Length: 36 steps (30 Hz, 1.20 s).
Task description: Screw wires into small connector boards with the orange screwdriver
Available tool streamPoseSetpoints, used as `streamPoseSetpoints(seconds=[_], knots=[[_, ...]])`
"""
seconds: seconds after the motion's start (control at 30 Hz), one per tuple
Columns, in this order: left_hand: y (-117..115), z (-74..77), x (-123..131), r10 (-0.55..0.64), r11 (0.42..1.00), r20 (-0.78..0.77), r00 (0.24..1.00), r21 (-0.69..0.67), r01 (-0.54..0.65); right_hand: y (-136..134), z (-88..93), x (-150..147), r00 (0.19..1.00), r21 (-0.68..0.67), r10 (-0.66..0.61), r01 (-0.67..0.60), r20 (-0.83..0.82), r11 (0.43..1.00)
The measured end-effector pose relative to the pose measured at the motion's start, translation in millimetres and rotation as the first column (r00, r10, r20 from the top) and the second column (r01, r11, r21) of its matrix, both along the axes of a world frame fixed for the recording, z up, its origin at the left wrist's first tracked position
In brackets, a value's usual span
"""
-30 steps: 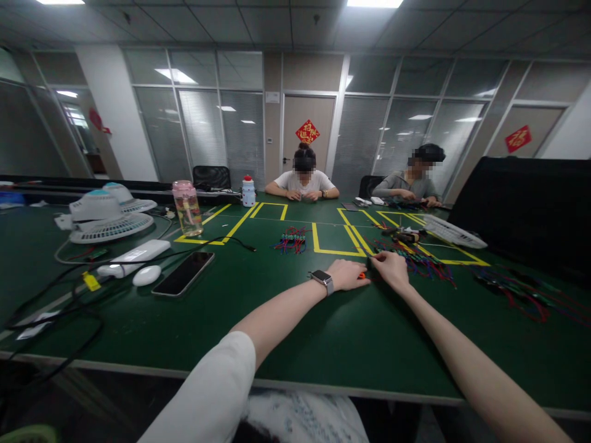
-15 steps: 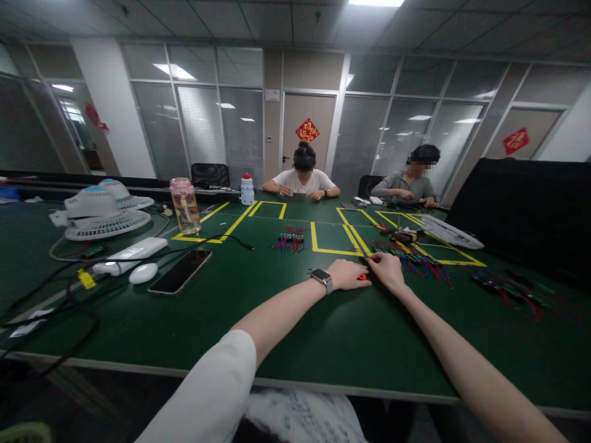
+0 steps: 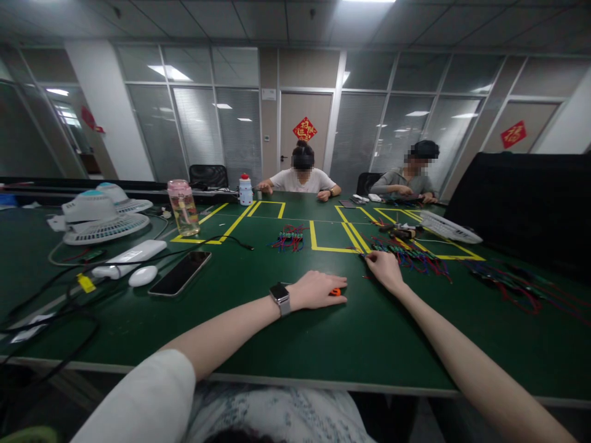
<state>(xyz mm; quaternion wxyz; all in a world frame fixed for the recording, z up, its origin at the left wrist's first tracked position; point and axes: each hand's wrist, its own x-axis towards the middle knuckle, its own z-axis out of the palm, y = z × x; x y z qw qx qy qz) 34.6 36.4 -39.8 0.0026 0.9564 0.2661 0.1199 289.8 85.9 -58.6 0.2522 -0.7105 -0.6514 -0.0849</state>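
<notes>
My left hand, with a watch on its wrist, is low over the green table left of my right hand. Its fingers reach forward around a small orange object, mostly hidden, whose kind I cannot make out. My right hand is closed in a pinch on a small dark piece with thin wires, which looks like a little circuit board, by the yellow tape corner. Just beyond it lie several wired circuit boards with red and blue leads. Another row of wired boards sits farther left.
On the left are a phone, a white mouse, a power strip, black cables, fans and a pink-lidded bottle. A white keyboard and a black screen stand right. Two people sit opposite.
My left hand has moved left and toward me, away from my right hand, carrying the orange object. My right hand stays nearly in place. The person opposite has reached an arm sideways.
</notes>
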Motion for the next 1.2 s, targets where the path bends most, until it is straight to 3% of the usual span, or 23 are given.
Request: streamPoseSetpoints(seconds=[0.2, 0.37, 0.5, 1.2], knots=[[-22.6, 0.7, -48.6, 0.046, 0.998, 0.016, 0.999, -0.039, -0.045, -3.8, 0.8, -3.9, 0.997, -0.036, -0.012, 0.015, 0.075, 0.999], [-20.2, 5.0, -70.8, 0.155, 0.983, 0.033, 0.987, -0.105, -0.151, -4.4, -1.7, -4.5, 0.988, -0.063, 0.004, 0.005, 0.154, 0.998], [-10.1, 4.9, -72.2, 0.223, 0.966, 0.027, 0.975, -0.137, -0.217, 0.7, -5.1, -3.0, 0.979, -0.073, -0.017, 0.033, 0.204, 0.997], [-13.2, -2.6, -66.2, 0.234, 0.972, 0.045, 0.971, -0.007, -0.234, 45.3, 1.8, -1.5, 0.912, -0.067, -0.132, 0.171, 0.388, 0.983]])
